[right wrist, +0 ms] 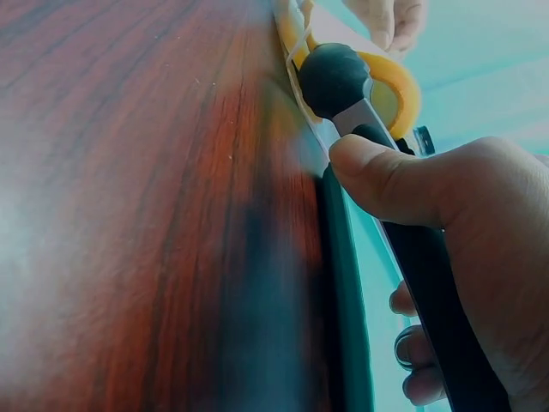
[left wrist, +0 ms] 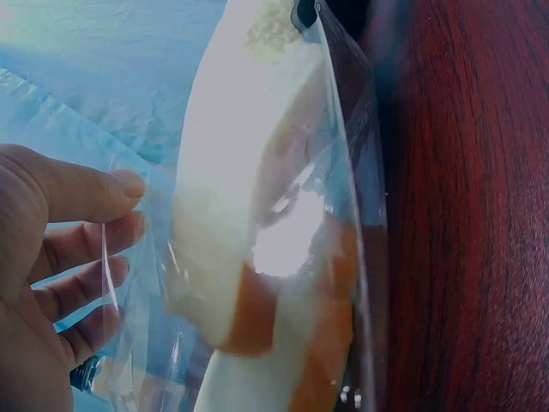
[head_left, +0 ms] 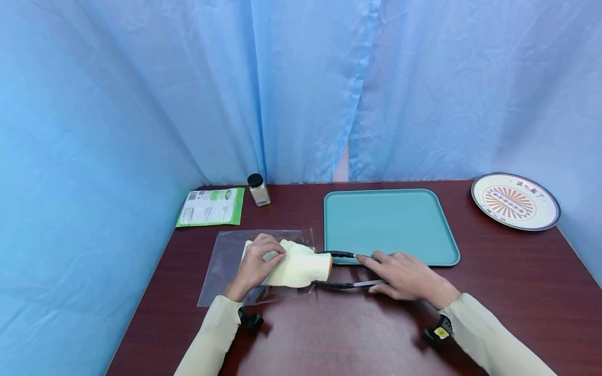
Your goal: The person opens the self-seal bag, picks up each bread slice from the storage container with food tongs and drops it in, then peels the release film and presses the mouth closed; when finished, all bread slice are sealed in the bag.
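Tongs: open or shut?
Open: in the head view, the black ends of the tongs stand apart, either side of the bread.

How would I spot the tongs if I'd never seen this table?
On the dark red table, find the teal tray. By its near edge, the right hand holds the tongs, pointing toward pale bread. Nothing else has two long black-and-silver arms.

The place seems to be a small recording booth: blue curtains (head_left: 305,94) hang on 3 sides of the dark wooden worktop (head_left: 357,326), and 2 black wrist cameras (head_left: 433,335) are worn
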`<control>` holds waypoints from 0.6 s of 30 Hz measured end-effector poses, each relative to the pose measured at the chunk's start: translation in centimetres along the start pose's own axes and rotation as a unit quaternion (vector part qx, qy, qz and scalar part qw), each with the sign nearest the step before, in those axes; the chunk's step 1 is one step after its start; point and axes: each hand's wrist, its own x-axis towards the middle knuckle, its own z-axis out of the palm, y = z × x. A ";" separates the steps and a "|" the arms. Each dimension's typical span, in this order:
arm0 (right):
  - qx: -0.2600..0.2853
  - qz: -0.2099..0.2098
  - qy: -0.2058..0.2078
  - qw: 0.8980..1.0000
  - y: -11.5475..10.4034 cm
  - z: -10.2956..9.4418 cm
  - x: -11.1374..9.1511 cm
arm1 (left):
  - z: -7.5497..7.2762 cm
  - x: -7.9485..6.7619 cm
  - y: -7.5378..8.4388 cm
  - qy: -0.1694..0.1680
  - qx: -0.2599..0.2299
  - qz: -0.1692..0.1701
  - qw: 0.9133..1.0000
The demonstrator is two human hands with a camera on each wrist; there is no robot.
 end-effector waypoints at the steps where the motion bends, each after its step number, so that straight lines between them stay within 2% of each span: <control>1: 0.000 -0.001 -0.005 1.000 0.0 0.0 0.2 | 0.0 0.0 0.0 -0.001 0.001 0.000 1.000; 12: 0.024 -0.001 -0.049 0.999 0.0 0.0 2.2 | -0.1 0.0 0.0 -0.013 -0.001 0.000 1.000; 18: 0.016 -0.013 -0.048 0.999 0.1 0.1 3.4 | -0.1 0.0 -0.1 -0.006 0.000 0.010 1.000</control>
